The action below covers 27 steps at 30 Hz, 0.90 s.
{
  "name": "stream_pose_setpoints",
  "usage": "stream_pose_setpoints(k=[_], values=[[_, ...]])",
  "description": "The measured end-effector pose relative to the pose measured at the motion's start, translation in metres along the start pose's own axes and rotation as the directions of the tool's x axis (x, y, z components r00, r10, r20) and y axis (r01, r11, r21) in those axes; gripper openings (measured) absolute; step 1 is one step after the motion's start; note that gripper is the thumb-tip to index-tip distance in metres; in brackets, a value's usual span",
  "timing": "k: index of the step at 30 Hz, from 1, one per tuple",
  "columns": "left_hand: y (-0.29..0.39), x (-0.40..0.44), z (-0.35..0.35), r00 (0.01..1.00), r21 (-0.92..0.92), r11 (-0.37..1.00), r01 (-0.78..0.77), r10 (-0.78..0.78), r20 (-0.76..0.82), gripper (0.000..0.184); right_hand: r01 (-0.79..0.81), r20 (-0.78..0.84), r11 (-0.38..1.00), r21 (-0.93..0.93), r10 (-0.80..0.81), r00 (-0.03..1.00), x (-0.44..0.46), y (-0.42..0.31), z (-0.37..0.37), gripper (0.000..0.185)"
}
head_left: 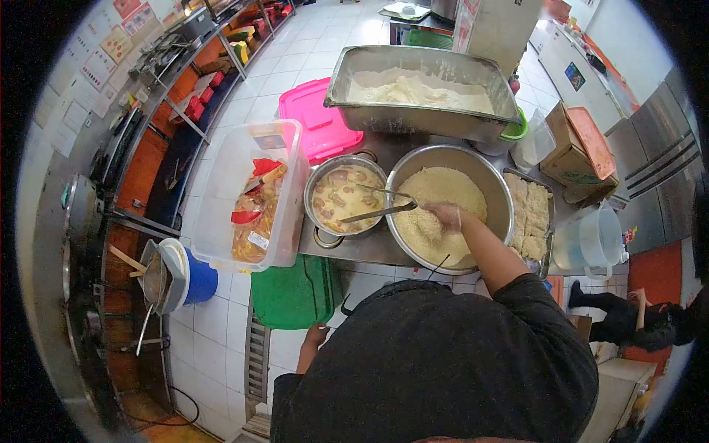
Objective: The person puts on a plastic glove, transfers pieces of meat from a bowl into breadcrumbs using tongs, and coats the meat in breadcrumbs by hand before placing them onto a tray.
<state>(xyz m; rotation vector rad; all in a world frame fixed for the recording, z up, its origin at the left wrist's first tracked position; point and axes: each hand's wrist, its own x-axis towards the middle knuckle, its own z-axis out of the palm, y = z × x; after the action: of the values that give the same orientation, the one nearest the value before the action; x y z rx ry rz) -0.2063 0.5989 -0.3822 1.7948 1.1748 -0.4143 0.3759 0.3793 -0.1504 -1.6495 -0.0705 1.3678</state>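
My right hand (pixel 445 215) is down in a large steel bowl (pixel 504 193) of pale crumbs (pixel 450 184); its fingers are partly hidden and blurred. Metal tongs (pixel 380 213) lie across the rim between that bowl and a smaller two-handled pot (pixel 314 214), which holds pieces in creamy liquid (pixel 347 193). Low at my side, my left hand (pixel 317 334) hangs by the corner of a green crate (pixel 295 295), its fingers small and hard to make out. Right of the bowl, a tray (pixel 548 247) carries crumb-coated pieces (pixel 530 214).
A deep steel pan (pixel 421 118) of white flour stands behind the bowls. To the left are a clear plastic tub (pixel 292 214), a pink lid (pixel 314 118) and a blue bucket (pixel 201 279). A clear jug (pixel 591 240) is at right. Another person (pixel 642 317) is at far right.
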Motion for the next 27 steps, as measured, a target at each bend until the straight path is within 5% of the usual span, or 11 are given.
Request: stream_pose_setpoints(k=[2, 7, 10, 13, 15, 17, 20, 22, 23, 24, 27], values=[[0.005, -0.006, 0.001, 1.000, 0.003, 1.000, 0.029, -0.029, 0.004, 0.046, 0.086, 0.036, 0.991, -0.099, -0.083, 0.996, 0.001, -0.002, -0.008, 0.051], [-0.005, -0.012, 0.003, 1.000, 0.090, 0.996, 0.021, -0.022, 0.004, 0.046, 0.179, -0.295, 0.719, -0.671, -0.481, 0.825, -0.043, -0.054, 0.001, 0.054], [-0.019, -0.020, 0.003, 0.998, 0.089, 0.995, 0.051, -0.054, 0.031, 0.047, 0.225, -0.165, 0.511, -0.830, -0.610, 0.775, -0.097, -0.080, 0.025, 0.057], [-0.027, -0.021, 0.003, 0.997, 0.087, 0.995, 0.056, -0.060, 0.043, 0.047, 0.241, -0.019, 0.565, -0.789, -0.415, 0.910, -0.085, -0.057, 0.024, 0.062], [-0.021, -0.014, 0.002, 0.998, 0.094, 0.995, 0.032, -0.036, 0.046, 0.047, 0.355, 0.324, 0.090, -0.930, -0.254, 0.911, -0.037, -0.016, 0.028, 0.068], [-0.014, 0.001, 0.001, 0.999, 0.109, 0.994, -0.015, 0.012, 0.033, 0.048, -0.034, -0.109, 0.366, -0.930, -0.185, 0.977, -0.073, -0.011, 0.082, 0.078], [-0.001, 0.021, -0.001, 0.997, 0.147, 0.986, -0.083, 0.081, 0.021, 0.049, -0.080, -0.126, 0.608, -0.790, -0.033, 0.991, -0.062, -0.010, 0.085, 0.088], [0.007, 0.028, -0.002, 0.995, 0.175, 0.980, -0.096, 0.093, 0.027, 0.050, -0.186, -0.254, 0.925, -0.332, 0.103, 0.962, -0.063, -0.012, 0.077, 0.088], [0.023, 0.023, -0.010, 0.995, 0.155, 0.984, -0.088, 0.082, 0.049, 0.051, -0.212, -0.282, 0.976, -0.056, 0.188, 0.941, -0.064, -0.016, 0.071, 0.088], [0.044, 0.009, -0.024, 0.995, 0.133, 0.988, -0.078, 0.069, 0.069, 0.051, 0.055, -0.203, 0.995, 0.079, -0.038, 0.978, -0.062, -0.016, 0.057, 0.077], [0.024, 0.020, -0.018, 0.992, -0.041, 0.996, -0.084, 0.088, 0.088, 0.051, 0.227, -0.323, 0.919, 0.323, -0.119, 0.939, -0.076, -0.062, 0.051, 0.067]])
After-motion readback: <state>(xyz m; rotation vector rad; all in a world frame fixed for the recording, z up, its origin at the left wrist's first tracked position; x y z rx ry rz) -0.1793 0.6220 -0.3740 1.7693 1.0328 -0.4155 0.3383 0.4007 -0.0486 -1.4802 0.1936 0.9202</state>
